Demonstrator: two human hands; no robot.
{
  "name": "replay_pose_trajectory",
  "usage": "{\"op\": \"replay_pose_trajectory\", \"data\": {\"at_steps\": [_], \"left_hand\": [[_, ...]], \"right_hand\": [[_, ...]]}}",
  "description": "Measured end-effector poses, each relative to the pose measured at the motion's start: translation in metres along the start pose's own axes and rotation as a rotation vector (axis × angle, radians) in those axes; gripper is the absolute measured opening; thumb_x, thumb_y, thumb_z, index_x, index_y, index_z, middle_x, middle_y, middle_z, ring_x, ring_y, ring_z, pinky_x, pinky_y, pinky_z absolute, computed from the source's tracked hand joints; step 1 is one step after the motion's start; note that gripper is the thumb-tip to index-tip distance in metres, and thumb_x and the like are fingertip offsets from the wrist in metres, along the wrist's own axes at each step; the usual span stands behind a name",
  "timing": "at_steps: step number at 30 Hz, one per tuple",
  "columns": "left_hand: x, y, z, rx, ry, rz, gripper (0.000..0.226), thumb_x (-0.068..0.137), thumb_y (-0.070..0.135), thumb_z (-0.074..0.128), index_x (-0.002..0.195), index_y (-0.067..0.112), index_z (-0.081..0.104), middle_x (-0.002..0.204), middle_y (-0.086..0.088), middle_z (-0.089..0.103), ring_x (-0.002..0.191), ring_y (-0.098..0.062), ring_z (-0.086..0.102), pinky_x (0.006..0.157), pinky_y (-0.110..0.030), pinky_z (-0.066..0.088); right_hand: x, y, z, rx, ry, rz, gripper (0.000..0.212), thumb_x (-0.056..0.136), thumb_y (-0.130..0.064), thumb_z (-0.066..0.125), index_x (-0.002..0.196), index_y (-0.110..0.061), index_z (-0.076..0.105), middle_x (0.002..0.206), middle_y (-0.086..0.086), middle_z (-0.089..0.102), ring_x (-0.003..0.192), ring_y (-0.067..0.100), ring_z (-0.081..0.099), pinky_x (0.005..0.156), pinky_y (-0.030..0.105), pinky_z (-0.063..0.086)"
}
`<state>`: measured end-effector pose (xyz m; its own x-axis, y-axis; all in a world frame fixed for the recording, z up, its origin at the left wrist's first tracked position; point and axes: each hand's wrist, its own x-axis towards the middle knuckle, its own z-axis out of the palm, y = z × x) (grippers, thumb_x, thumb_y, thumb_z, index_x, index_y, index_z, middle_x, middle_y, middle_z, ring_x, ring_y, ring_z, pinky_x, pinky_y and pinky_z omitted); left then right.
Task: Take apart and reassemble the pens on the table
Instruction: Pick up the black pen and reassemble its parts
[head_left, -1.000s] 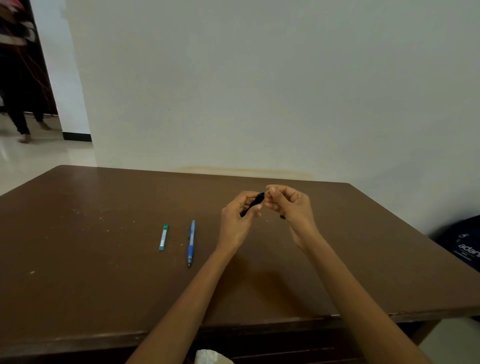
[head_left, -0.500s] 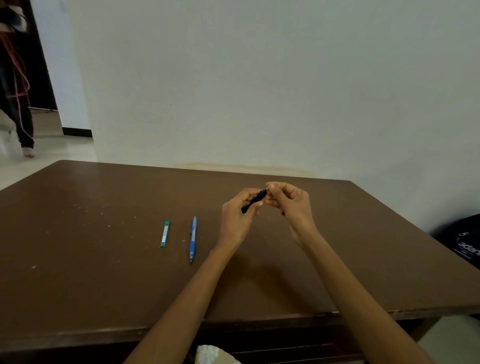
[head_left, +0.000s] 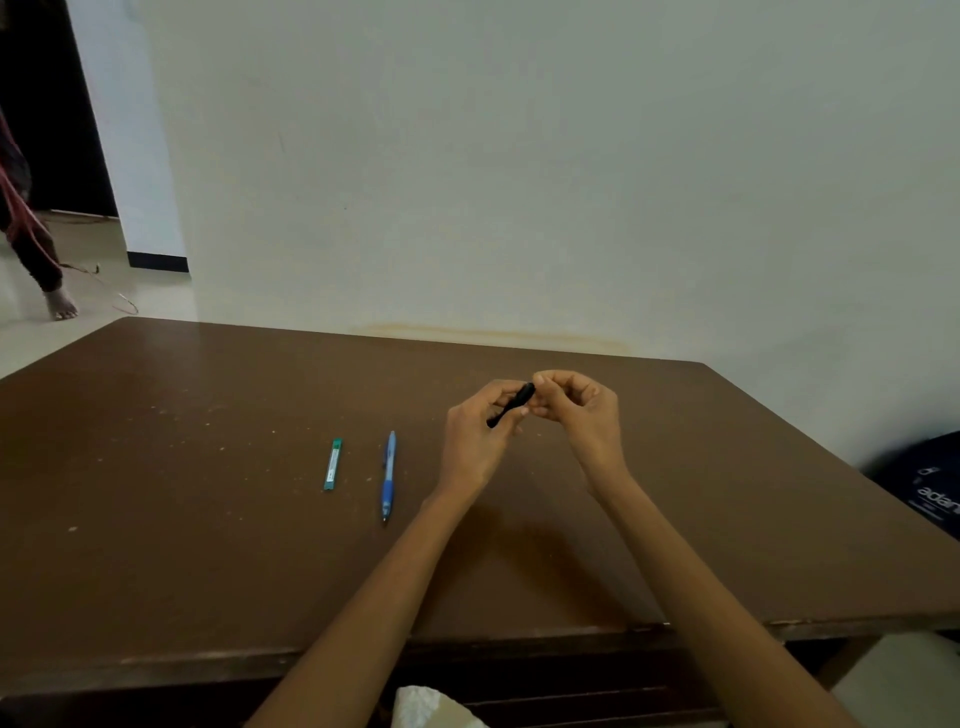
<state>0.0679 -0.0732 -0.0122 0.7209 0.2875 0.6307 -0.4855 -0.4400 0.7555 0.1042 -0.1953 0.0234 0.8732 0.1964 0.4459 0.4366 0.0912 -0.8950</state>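
Here three slim things show: one black pen (head_left: 511, 404), one blue pen (head_left: 388, 474) and one short green tube (head_left: 333, 464). Two hands meet above the middle of the worktop (head_left: 156, 519), toward its far edge. The left hand (head_left: 475, 439) has its fingers curled round the black pen, which tilts up to the right; the right hand (head_left: 584, 410) pinches that pen's upper end with curled fingers. Whether the pen is in one piece cannot be told. The blue pen lies flat left of the hands, and the green tube lies just left of it, apart from it, both pointing from near edge to far edge.

The worktop is brown and speckled, set against a pale wall. A dark bag (head_left: 930, 488) sits off the right edge; a person's leg (head_left: 39, 254) shows in the doorway beyond the far left corner.

Against the earlier frames the hands keep the same grip and the table pens have not moved; the person in the doorway has shifted
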Motion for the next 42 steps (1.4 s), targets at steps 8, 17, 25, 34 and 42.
{"op": "replay_pose_trajectory", "data": {"at_steps": [8, 17, 25, 34, 42], "left_hand": [[0.0, -0.003, 0.002, 0.043, -0.033, 0.019, 0.028, 0.084, 0.017, 0.067, 0.109, 0.029, 0.063, 0.087, 0.018, 0.065, 0.076, 0.001, 0.064, 0.073, -0.016, 0.053], [0.0, 0.003, 0.001, -0.091, -0.036, -0.025, 0.019, 0.087, 0.023, 0.065, 0.104, 0.03, 0.064, 0.089, 0.011, 0.069, 0.064, -0.003, 0.067, 0.066, -0.019, 0.056], [-0.001, 0.005, 0.001, -0.193, -0.039, -0.117, 0.022, 0.086, 0.016, 0.065, 0.106, 0.027, 0.062, 0.093, 0.004, 0.069, 0.068, -0.008, 0.069, 0.064, -0.02, 0.056], [0.016, -0.001, 0.017, -0.335, 0.045, -0.26, 0.02, 0.087, 0.016, 0.064, 0.107, 0.018, 0.06, 0.095, -0.005, 0.071, 0.071, -0.019, 0.07, 0.07, -0.032, 0.058], [0.029, -0.009, 0.021, -0.325, 0.046, -0.266, 0.018, 0.088, 0.016, 0.063, 0.106, 0.018, 0.06, 0.093, -0.003, 0.071, 0.072, -0.017, 0.07, 0.069, -0.027, 0.058]], "right_hand": [[0.0, -0.001, -0.005, -0.016, -0.047, 0.036, 0.017, 0.083, -0.026, 0.069, 0.086, -0.009, 0.069, 0.077, 0.007, 0.073, 0.069, 0.018, 0.069, 0.067, 0.025, 0.057], [-0.003, 0.004, -0.01, 0.01, -0.065, -0.036, 0.021, 0.085, -0.01, 0.066, 0.106, -0.012, 0.069, 0.089, 0.01, 0.073, 0.077, 0.019, 0.07, 0.07, 0.025, 0.057], [0.001, -0.002, -0.014, 0.064, -0.032, -0.043, 0.025, 0.086, -0.011, 0.065, 0.11, -0.017, 0.067, 0.086, 0.004, 0.073, 0.075, 0.014, 0.07, 0.065, 0.018, 0.054], [0.061, 0.058, -0.077, -1.023, -0.21, 0.057, 0.03, 0.094, -0.017, 0.053, 0.122, -0.01, 0.06, 0.122, 0.011, 0.061, 0.115, 0.023, 0.055, 0.096, 0.033, 0.043], [0.081, 0.086, -0.065, -1.301, -0.37, 0.049, 0.023, 0.091, -0.027, 0.058, 0.107, -0.013, 0.068, 0.107, 0.004, 0.065, 0.093, 0.017, 0.059, 0.075, 0.025, 0.042]]}}
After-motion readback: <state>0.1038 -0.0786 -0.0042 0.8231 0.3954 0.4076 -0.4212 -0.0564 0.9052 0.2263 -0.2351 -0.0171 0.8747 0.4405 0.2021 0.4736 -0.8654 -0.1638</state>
